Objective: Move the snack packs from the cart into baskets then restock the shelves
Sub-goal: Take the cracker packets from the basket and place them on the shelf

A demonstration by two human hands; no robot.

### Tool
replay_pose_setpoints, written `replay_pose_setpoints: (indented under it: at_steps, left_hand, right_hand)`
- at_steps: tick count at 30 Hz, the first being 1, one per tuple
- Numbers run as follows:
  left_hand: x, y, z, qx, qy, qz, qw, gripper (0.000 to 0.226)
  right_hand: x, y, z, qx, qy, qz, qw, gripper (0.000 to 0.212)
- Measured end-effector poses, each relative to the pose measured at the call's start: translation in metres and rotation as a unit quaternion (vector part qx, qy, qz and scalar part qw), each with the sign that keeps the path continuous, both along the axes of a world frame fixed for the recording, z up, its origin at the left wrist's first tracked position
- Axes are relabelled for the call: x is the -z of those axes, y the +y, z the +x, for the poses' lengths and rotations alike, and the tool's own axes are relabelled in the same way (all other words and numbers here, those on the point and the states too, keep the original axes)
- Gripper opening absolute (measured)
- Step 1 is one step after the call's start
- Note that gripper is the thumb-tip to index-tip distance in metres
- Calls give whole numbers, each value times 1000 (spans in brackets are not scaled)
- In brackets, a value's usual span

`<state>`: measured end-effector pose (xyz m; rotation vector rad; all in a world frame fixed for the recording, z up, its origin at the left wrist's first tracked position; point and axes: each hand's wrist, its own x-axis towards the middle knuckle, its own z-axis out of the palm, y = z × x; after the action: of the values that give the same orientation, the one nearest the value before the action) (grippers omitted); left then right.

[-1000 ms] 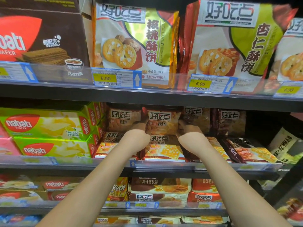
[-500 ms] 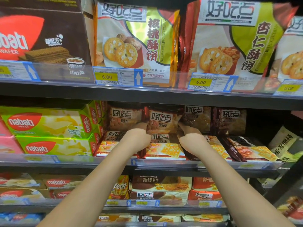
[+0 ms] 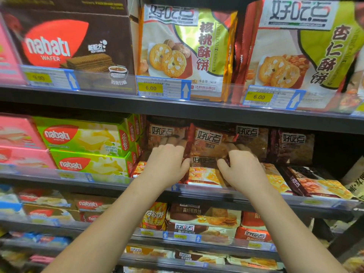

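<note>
Restocking: left hand and right hand pinch the sides of an upright brown foil biscuit pack (thumbs in front); next, probably seat it straight and release.

Upright snack pack between left hand and right hand, wafer boxes leftward

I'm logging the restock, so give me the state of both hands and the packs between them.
upright brown pack: standing, held at both side edges.
left hand: grips its left edge.
right hand: grips its right edge.
flat pack: lying face up, in front.
</note>
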<state>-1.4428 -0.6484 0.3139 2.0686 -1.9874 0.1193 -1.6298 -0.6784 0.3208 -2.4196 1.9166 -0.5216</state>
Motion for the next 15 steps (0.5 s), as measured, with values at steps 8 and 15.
replay_pose_setpoints:
  at_steps: [8, 15]
  left_hand:
    - [11, 73, 53, -60, -122, -113, 984, 62]
    - [27, 211, 91, -238, -131, -35, 962, 69]
  right_hand:
    - [10, 35, 56, -233, 24, -169, 957, 53]
    - [31, 101, 136, -418, -27, -151, 895, 56]
